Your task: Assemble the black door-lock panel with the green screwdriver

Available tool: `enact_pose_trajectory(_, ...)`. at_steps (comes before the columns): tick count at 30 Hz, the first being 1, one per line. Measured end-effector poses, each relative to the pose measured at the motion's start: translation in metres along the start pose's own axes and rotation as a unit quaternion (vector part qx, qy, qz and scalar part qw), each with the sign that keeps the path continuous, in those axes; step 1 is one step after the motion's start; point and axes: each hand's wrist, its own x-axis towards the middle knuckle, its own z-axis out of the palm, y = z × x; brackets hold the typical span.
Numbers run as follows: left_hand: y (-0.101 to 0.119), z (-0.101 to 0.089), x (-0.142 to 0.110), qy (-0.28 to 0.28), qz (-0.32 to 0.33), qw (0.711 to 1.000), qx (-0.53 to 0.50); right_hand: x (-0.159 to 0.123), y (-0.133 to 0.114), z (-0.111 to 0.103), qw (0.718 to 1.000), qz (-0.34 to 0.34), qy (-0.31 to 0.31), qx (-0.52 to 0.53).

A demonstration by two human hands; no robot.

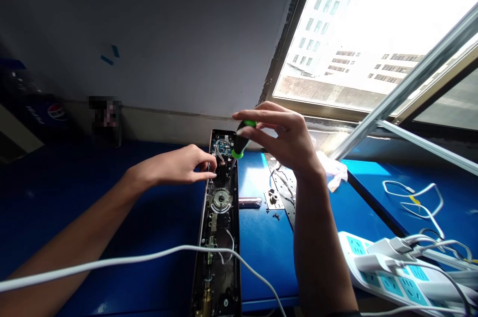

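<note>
An opened electronic door lock body (218,217) lies lengthwise on the blue table, showing a circuit board (223,147), wires and a round latch mechanism (221,200). My left hand (175,165) reaches in from the left, its fingertips curled over the lock just below the board. My right hand (280,137) holds a black-and-green screwdriver (242,140) above the lock. Its thin shaft points down into the lock's upper part, and the tip is hidden among the wires and fingers.
A perforated metal plate (283,190), a small bracket (272,200), tiny screws (276,216) and a silver cylinder (250,202) lie right of the lock. A white cable (142,257) crosses over it. A white power strip (381,272) with plugs sits front right, below a window.
</note>
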Motion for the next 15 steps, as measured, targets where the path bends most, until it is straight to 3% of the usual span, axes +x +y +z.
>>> enact_pose_trajectory(4,-0.0011,0.0006,-0.0004,0.001,0.002,1.000,-0.003,-0.0004,-0.0034,0.0007,0.996,0.041,-0.048,0.063)
enact_pose_trajectory(10,-0.0018,0.0008,-0.0004,0.005,0.002,1.000,-0.004,0.0006,-0.0002,0.0025,0.999,0.021,0.012,-0.022)
enact_pose_trajectory(15,-0.0009,0.0001,-0.0010,0.003,-0.001,1.000,-0.006,0.0008,-0.0008,0.0028,0.997,0.042,-0.045,0.054)
